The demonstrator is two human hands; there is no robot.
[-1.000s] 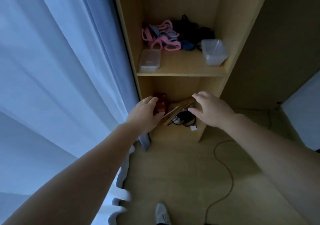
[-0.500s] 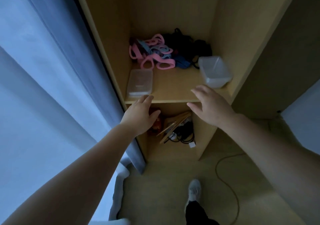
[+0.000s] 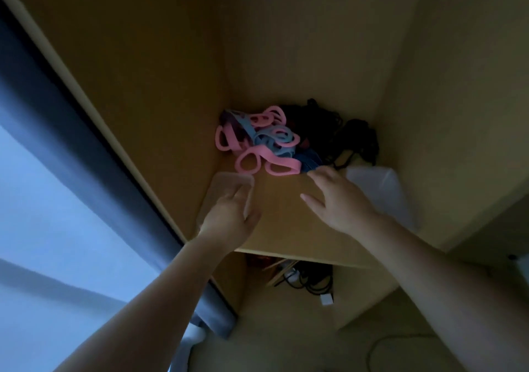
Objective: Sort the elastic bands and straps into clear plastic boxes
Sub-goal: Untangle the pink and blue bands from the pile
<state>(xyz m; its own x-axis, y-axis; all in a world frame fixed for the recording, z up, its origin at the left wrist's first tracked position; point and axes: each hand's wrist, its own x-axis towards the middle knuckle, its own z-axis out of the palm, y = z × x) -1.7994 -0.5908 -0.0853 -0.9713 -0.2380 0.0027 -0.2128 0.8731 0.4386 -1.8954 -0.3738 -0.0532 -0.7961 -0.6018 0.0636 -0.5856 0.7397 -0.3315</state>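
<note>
Reaching up from the lower compartment (image 3: 300,278), both hands are arriving over the shelf (image 3: 286,217), empty: left hand (image 3: 229,217) loosely open over the flat box (image 3: 221,184), right hand (image 3: 340,200) spread, nearing the bands (image 3: 257,145); sorting is apparently just beginning.

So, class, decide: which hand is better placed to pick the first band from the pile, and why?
The right hand: its straight fingers are at the near edge of the pile of bands. The left hand lies on the flat clear container, short of the pile.

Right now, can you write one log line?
left hand: over flat box | right hand: open, near bands | bands: piled on shelf
</note>
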